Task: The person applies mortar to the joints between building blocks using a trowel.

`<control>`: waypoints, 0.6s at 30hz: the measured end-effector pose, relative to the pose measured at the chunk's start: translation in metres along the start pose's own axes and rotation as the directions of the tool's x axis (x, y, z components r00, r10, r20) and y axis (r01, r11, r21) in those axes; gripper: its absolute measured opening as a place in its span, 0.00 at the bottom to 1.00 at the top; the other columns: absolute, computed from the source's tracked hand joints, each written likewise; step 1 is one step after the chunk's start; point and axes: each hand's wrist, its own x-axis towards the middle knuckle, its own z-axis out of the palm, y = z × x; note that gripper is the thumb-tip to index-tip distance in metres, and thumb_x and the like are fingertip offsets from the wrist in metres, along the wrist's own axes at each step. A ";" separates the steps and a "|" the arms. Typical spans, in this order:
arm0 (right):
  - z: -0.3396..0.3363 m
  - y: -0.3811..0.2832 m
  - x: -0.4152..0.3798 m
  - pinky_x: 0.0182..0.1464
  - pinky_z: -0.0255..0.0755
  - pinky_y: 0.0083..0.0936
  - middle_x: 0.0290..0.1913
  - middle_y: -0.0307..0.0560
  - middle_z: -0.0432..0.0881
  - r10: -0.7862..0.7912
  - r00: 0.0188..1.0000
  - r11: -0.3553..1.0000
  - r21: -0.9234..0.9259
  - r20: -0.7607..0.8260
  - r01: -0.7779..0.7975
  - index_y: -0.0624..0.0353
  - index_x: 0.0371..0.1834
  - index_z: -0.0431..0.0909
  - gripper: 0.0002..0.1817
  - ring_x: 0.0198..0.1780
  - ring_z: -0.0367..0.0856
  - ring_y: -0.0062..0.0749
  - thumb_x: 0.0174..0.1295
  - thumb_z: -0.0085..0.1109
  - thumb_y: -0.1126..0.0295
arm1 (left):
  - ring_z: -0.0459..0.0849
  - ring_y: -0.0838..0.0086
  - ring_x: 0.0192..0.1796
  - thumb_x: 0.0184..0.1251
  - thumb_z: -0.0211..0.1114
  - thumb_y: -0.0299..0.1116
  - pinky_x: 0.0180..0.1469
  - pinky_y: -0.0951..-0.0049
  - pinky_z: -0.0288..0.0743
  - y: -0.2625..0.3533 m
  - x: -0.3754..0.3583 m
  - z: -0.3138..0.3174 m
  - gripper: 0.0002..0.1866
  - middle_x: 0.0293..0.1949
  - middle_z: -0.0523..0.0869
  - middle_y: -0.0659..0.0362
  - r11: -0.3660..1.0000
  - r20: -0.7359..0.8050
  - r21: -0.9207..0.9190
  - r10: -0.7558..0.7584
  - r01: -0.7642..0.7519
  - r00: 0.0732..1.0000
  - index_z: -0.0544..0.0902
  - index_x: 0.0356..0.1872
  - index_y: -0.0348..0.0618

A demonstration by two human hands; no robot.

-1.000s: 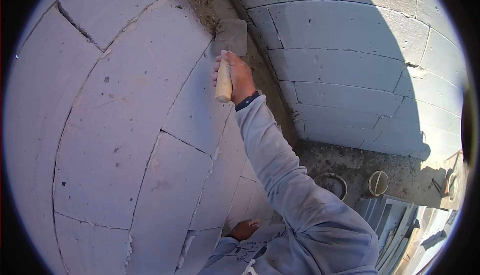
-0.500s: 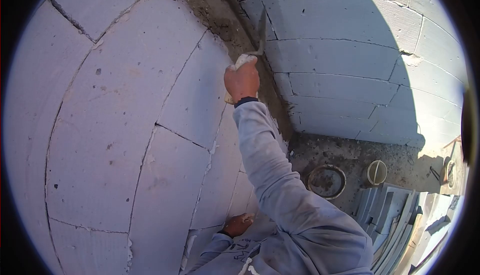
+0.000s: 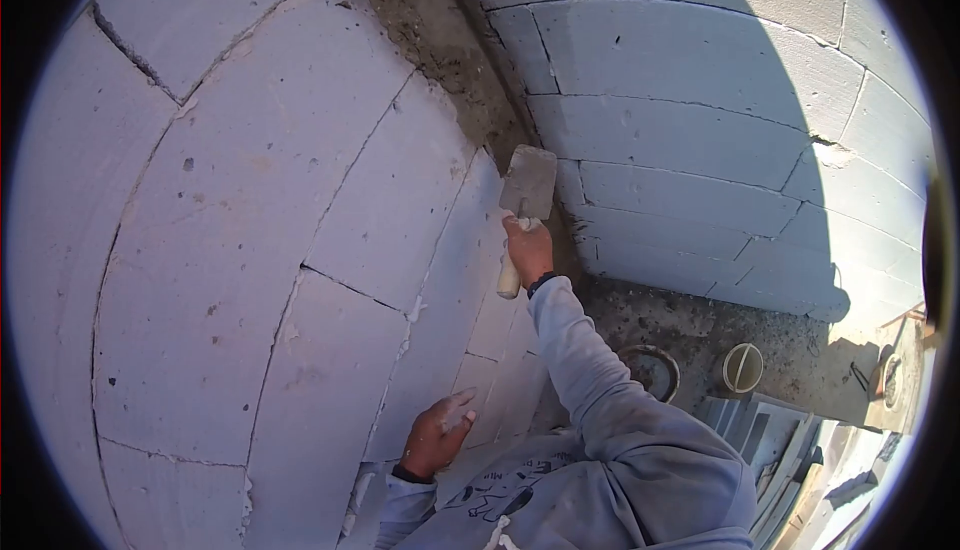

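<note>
My right hand [image 3: 530,250] is closed around the pale handle of a trowel [image 3: 529,183]. Its flat grey blade points upward, close to the corner where two walls meet. A rough grey-brown mortar strip [image 3: 445,60] runs down that corner. Lower down, my left hand [image 3: 437,435] is in front of the left block wall [image 3: 240,240], with its fingers loosely extended and nothing in them. Contact between that hand and the wall cannot be made out. White residue marks the fingertips.
The right block wall [image 3: 660,50] is partly in shadow. On the floor are a round basin [image 3: 672,370], partly hidden by my sleeve, and a bucket [image 3: 742,368]. Stacked long strips [image 3: 780,460] lie at lower right, with another container [image 3: 890,378] beyond.
My right hand has come down along the corner with the trowel, whose blade now shows its flat face. My left hand has risen and moved left, into fuller view.
</note>
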 end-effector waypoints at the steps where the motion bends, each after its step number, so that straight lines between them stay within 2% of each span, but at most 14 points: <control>1: -0.002 0.007 0.009 0.31 0.72 0.27 0.25 0.44 0.79 -0.017 0.999 1.000 0.020 0.047 0.016 0.64 0.35 0.79 0.19 0.27 0.79 0.29 0.62 0.59 0.56 | 0.81 0.61 0.57 0.68 0.59 0.34 0.59 0.67 0.71 0.010 0.007 -0.010 0.19 0.53 0.83 0.47 1.000 -0.005 0.005 0.001 -0.001 1.000 0.78 0.58 0.37; 2: -0.007 -0.011 0.007 0.31 0.72 0.27 0.25 0.44 0.79 -0.010 0.998 1.000 0.023 0.057 0.009 0.64 0.35 0.79 0.19 0.27 0.79 0.29 0.62 0.59 0.56 | 0.82 0.58 0.56 0.68 0.60 0.33 0.59 0.66 0.72 0.020 0.008 -0.018 0.18 0.52 0.83 0.46 0.998 -0.113 0.051 0.034 -0.028 0.993 0.78 0.56 0.36; 3: -0.013 -0.030 0.010 0.31 0.72 0.28 0.25 0.45 0.79 -0.084 0.981 0.991 0.119 0.175 0.064 0.65 0.35 0.78 0.20 0.27 0.79 0.29 0.62 0.60 0.55 | 0.82 0.55 0.55 0.67 0.61 0.33 0.58 0.65 0.72 0.031 0.010 -0.026 0.18 0.51 0.83 0.45 0.993 -0.217 0.103 0.073 -0.052 0.973 0.79 0.54 0.35; 4: -0.019 -0.058 0.009 0.31 0.73 0.28 0.25 0.46 0.80 -0.166 0.946 0.969 0.224 0.280 0.104 0.65 0.35 0.78 0.21 0.27 0.80 0.30 0.62 0.60 0.54 | 0.82 0.55 0.55 0.67 0.61 0.33 0.58 0.65 0.72 0.044 0.012 -0.034 0.18 0.51 0.83 0.45 0.993 -0.217 0.113 0.063 -0.039 0.974 0.79 0.54 0.35; 6: -0.014 -0.087 0.023 0.32 0.74 0.34 0.26 0.52 0.82 -0.161 0.941 0.977 0.186 0.297 0.108 0.67 0.36 0.78 0.24 0.26 0.82 0.35 0.64 0.56 0.51 | 0.82 0.53 0.54 0.68 0.59 0.32 0.58 0.62 0.72 0.069 0.018 -0.050 0.16 0.50 0.83 0.44 0.962 -0.385 0.252 0.202 -0.108 0.900 0.79 0.52 0.33; 7: -0.008 -0.091 0.036 0.39 0.74 0.40 0.32 0.60 0.82 -0.259 0.933 0.961 -0.033 0.250 0.276 0.68 0.42 0.78 0.27 0.34 0.82 0.48 0.66 0.52 0.49 | 0.82 0.53 0.54 0.68 0.59 0.32 0.58 0.62 0.72 0.079 0.017 -0.056 0.16 0.50 0.83 0.44 0.959 -0.384 0.262 0.203 -0.104 0.901 0.79 0.52 0.33; 8: -0.003 -0.094 0.050 0.45 0.75 0.46 0.37 0.67 0.83 -0.363 0.904 0.874 -0.255 0.224 0.414 0.69 0.49 0.78 0.30 0.41 0.82 0.61 0.67 0.48 0.47 | 0.82 0.53 0.54 0.69 0.58 0.32 0.58 0.61 0.72 0.087 0.017 -0.064 0.15 0.50 0.83 0.44 0.923 -0.501 0.375 0.281 -0.088 0.819 0.80 0.51 0.33; 9: 0.000 -0.095 0.067 0.45 0.75 0.46 0.37 0.67 0.83 -0.366 0.904 0.875 -0.247 0.223 0.416 0.69 0.49 0.78 0.30 0.41 0.82 0.61 0.67 0.48 0.47 | 0.81 0.53 0.53 0.70 0.57 0.31 0.58 0.60 0.72 0.093 0.019 -0.071 0.14 0.49 0.84 0.44 0.876 -0.595 0.480 0.370 -0.054 0.714 0.80 0.50 0.32; 10: 0.002 -0.091 0.085 0.48 0.74 0.48 0.38 0.68 0.83 -0.280 0.926 0.901 -0.264 0.251 0.344 0.69 0.50 0.78 0.31 0.43 0.82 0.62 0.67 0.46 0.46 | 0.81 0.53 0.53 0.70 0.57 0.31 0.58 0.60 0.72 0.096 0.018 -0.078 0.14 0.49 0.84 0.44 0.873 -0.595 0.486 0.371 -0.049 0.713 0.80 0.50 0.32; 12: 0.000 -0.087 0.110 0.50 0.73 0.49 0.40 0.70 0.82 -0.200 0.935 0.919 -0.276 0.294 0.283 0.68 0.51 0.78 0.32 0.46 0.81 0.63 0.68 0.43 0.45 | 0.81 0.54 0.52 0.71 0.56 0.32 0.58 0.60 0.72 0.098 0.014 -0.090 0.14 0.48 0.84 0.45 0.871 -0.731 0.490 0.397 0.022 0.555 0.81 0.48 0.31; 14: -0.004 -0.089 0.119 0.51 0.74 0.48 0.41 0.70 0.82 -0.198 0.956 0.886 -0.378 0.215 0.268 0.68 0.50 0.78 0.31 0.47 0.80 0.62 0.68 0.44 0.47 | 0.82 0.58 0.51 0.71 0.56 0.30 0.56 0.62 0.74 0.085 0.018 -0.100 0.13 0.46 0.84 0.46 0.898 -0.762 0.440 0.368 0.009 0.533 0.81 0.46 0.30; 16: -0.013 -0.095 0.110 0.50 0.74 0.48 0.40 0.69 0.82 -0.202 0.954 0.855 -0.435 0.221 0.282 0.69 0.49 0.78 0.31 0.44 0.82 0.62 0.68 0.44 0.47 | 0.83 0.64 0.46 0.72 0.52 0.28 0.51 0.67 0.78 0.065 0.022 -0.100 0.13 0.44 0.84 0.48 0.858 -0.752 0.499 0.359 0.120 0.553 0.80 0.48 0.29; 17: -0.017 -0.097 0.104 0.47 0.75 0.46 0.39 0.69 0.82 -0.061 0.963 0.932 -0.331 0.263 0.149 0.70 0.48 0.78 0.30 0.39 0.83 0.59 0.68 0.44 0.48 | 0.83 0.64 0.46 0.72 0.52 0.28 0.51 0.67 0.78 0.061 0.025 -0.097 0.13 0.44 0.84 0.48 0.860 -0.752 0.493 0.347 0.129 0.561 0.80 0.48 0.29; 18: -0.021 -0.097 0.100 0.45 0.77 0.43 0.38 0.70 0.83 0.070 0.947 0.973 -0.229 0.315 0.004 0.70 0.47 0.78 0.30 0.34 0.84 0.57 0.68 0.45 0.48 | 0.84 0.64 0.43 0.71 0.54 0.27 0.47 0.69 0.79 0.058 0.031 -0.095 0.12 0.42 0.84 0.48 0.888 -0.806 0.445 0.342 0.113 0.484 0.81 0.46 0.29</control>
